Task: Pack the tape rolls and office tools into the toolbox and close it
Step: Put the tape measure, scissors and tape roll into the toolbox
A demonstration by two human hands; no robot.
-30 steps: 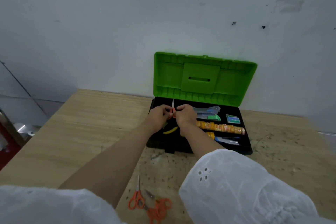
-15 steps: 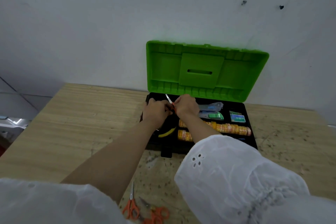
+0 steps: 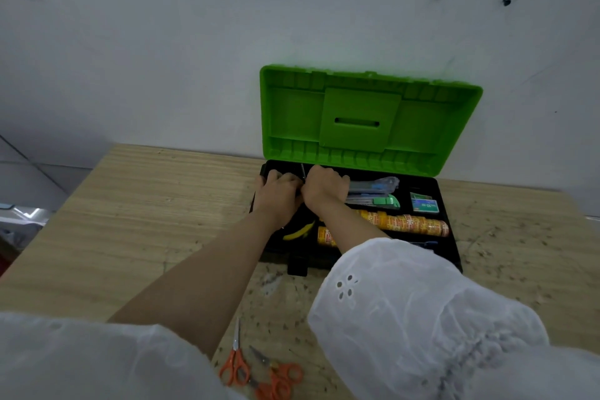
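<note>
A toolbox with a black base and a raised green lid stands at the table's far edge against the wall. My left hand and my right hand are side by side inside its back-left corner, fingers curled round a small pair of scissors. Only the thin blade shows between them. In the box lie a row of orange-yellow tape rolls, a green stapler, a staple box and a yellow-handled tool.
Two more orange-handled scissors lie on the wooden table close to me, below my arms. A grey wall stands right behind the lid. The table's left edge drops to a tiled floor.
Both hands have sunk lower into the box's back-left corner with the scissors. The orange handle seen earlier is now hidden between them.
</note>
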